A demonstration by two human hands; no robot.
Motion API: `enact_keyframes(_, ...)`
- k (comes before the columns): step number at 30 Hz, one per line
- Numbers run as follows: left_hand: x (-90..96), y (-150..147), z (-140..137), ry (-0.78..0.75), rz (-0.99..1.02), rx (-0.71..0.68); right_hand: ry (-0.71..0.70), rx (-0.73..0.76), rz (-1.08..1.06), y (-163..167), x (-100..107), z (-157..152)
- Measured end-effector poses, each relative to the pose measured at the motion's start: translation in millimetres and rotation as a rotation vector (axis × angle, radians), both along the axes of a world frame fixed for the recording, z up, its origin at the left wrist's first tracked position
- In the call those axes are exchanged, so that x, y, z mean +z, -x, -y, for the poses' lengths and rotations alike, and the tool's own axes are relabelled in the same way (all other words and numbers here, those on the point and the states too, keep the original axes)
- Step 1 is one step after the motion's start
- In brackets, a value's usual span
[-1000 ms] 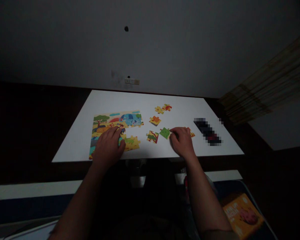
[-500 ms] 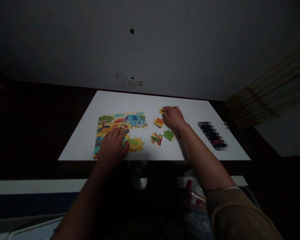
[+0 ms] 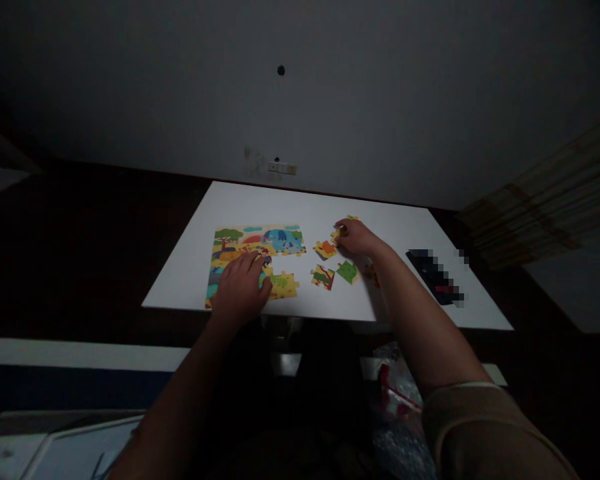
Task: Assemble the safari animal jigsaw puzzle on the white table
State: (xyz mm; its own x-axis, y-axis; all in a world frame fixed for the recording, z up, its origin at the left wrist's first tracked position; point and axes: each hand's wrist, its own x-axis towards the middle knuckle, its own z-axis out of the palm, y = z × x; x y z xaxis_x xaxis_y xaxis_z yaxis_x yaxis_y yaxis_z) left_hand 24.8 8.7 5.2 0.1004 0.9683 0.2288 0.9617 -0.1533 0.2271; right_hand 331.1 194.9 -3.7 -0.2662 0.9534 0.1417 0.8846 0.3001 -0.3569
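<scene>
A partly joined jigsaw puzzle (image 3: pixel 230 236) with animals and a tree lies on the left of the white table. My left hand (image 3: pixel 243 285) rests on its lower middle, fingers stretched out, hiding part of the picture. My right hand (image 3: pixel 356 237) pinches a yellow puzzle piece (image 3: pixel 335 235) between thumb and fingers, partly covered by them. Just below it lies an orange puzzle piece (image 3: pixel 325 250). Nearer to me are a piece with a red stripe (image 3: pixel 323 277) and a green piece (image 3: pixel 347 271). Another piece (image 3: pixel 372 273) is partly hidden by my right forearm.
Behind my right hand a yellow piece (image 3: pixel 353 217) shows in part. A dark, pixelated flat object (image 3: pixel 433 275) lies on the right of the white table (image 3: pixel 180 280). A wall with sockets (image 3: pixel 283 168) stands behind. Clear plastic wrapping (image 3: pixel 400 427) is below the table's front edge.
The whole view has shifted, so things appear farther right. My right hand now pinches the yellow piece and has drawn it slightly nearer, uncovering another piece behind. My left hand stays on the puzzle.
</scene>
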Motion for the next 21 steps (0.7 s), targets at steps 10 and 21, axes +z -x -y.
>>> enact_keyframes(10, -0.1, 2, 6, -0.038, 0.045, -0.005, 0.224, 0.026, -0.715, 81, 14, 83)
enact_keyframes(21, -1.2, 6, 10, -0.053, 0.065, -0.015, 0.135, 0.015, -0.565, 139, -17, 104)
